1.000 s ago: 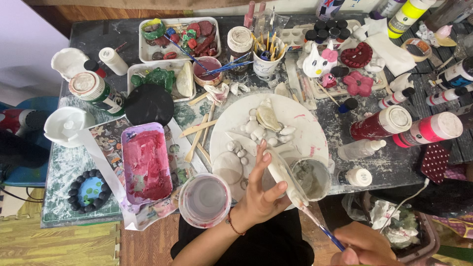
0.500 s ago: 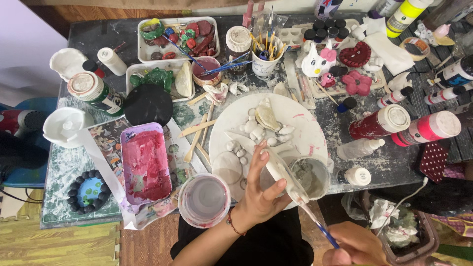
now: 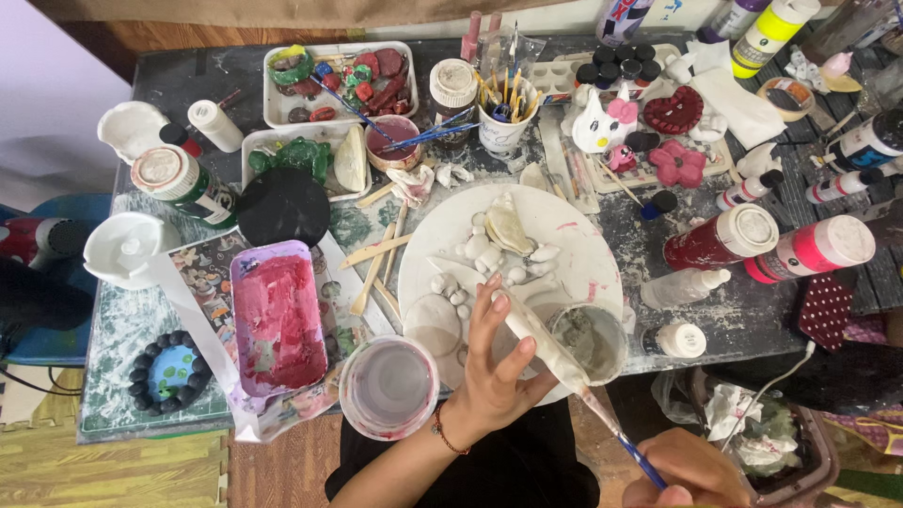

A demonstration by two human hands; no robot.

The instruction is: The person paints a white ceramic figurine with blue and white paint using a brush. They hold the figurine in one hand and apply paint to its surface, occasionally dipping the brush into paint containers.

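Head cam: left hand [image 3: 491,372] pinches a long white clay piece [image 3: 541,337] over the round white plate [image 3: 574,235]; right hand [image 3: 691,470], at 5 o'clock, grips a blue-handled brush [image 3: 625,444].

White clay piece [image 3: 541,339], blue-handled brush [image 3: 635,452], white plate [image 3: 574,240], red-smeared pink tray [image 3: 275,315], maroon polka-dot cloth [image 3: 828,306]

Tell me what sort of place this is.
Likely a home craft table for painting clay pieces: a cup of brushes, paint bottles, and white clay shapes on a plate. The left hand holds one while the right hand brushes it.
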